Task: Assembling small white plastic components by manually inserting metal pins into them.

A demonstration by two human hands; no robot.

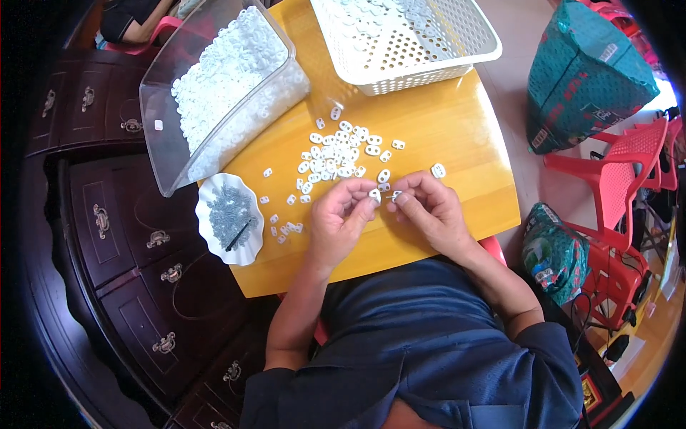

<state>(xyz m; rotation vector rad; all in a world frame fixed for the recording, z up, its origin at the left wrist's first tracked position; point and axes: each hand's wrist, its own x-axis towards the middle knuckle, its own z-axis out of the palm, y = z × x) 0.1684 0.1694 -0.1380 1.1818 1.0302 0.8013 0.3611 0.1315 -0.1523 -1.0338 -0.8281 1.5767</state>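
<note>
My left hand point(339, 222) pinches a small white two-holed plastic piece point(374, 194) between thumb and fingertips. Close beside it, my right hand point(434, 216) grips a similar white piece point(396, 195), with what look like thin metal pins sticking out toward the left hand. The two pieces are held apart, just above the yellow table point(464, 136). Just beyond my fingertips lies another white piece point(384, 176). A loose heap of such pieces point(332, 154) spreads past my left hand, and a paired piece point(438, 170) sits beyond my right.
At the left, a scalloped white dish point(206, 227) holds small grey metal parts and a black stick point(238, 235). A clear bin point(163, 168) full of white pieces stands far left; a perforated white basket point(429, 80) stands at the back. Dark drawers point(121, 243) flank the table; red stools point(620, 171) are right.
</note>
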